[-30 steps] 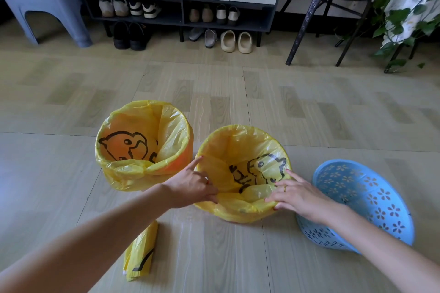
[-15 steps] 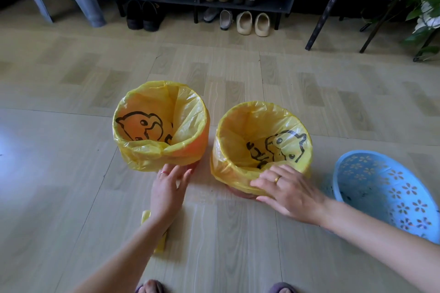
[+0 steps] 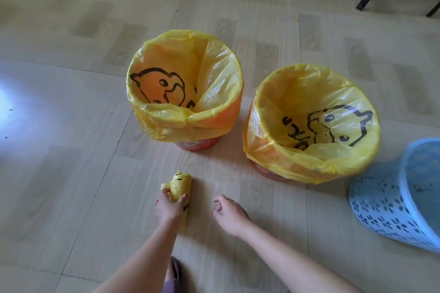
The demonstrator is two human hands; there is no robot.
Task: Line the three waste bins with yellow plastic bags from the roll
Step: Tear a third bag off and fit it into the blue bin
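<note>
Yellow film roll at 6 o'clock, gripped in the curled left hand; the right hand hangs loosely curled, holding nothing. Blue bin, tipped at 4 o'clock, is unlined; thin film may tear crookedly if pulled one-handed.

Both hands are off the second lined bin now. The left hand, which a second ago pressed the bag over that bin's rim, grips the roll of yellow bags on the floor. The right hand has drawn back from the rim and hovers just beside the roll, fingers loosely curled.
</note>
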